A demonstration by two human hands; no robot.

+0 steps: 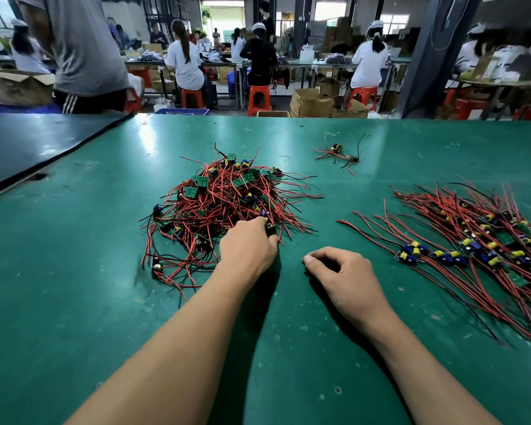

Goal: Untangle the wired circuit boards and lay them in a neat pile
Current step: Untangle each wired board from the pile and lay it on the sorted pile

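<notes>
A tangled heap of small green circuit boards with red and black wires (224, 204) lies mid-table. My left hand (247, 250) reaches into its near right edge, fingers curled round a dark board (270, 230) at the heap's rim. My right hand (341, 268) rests on the green table (74, 302) just right of it, fingers loosely curled, holding nothing. To the right, a laid-out pile of boards (478, 250) has its wires running parallel, diagonally across the table.
A few loose boards with wires (337, 153) lie apart at the back centre. A dark mat (28, 142) covers the table's far left corner. Behind the table, people sit on red stools among cardboard boxes.
</notes>
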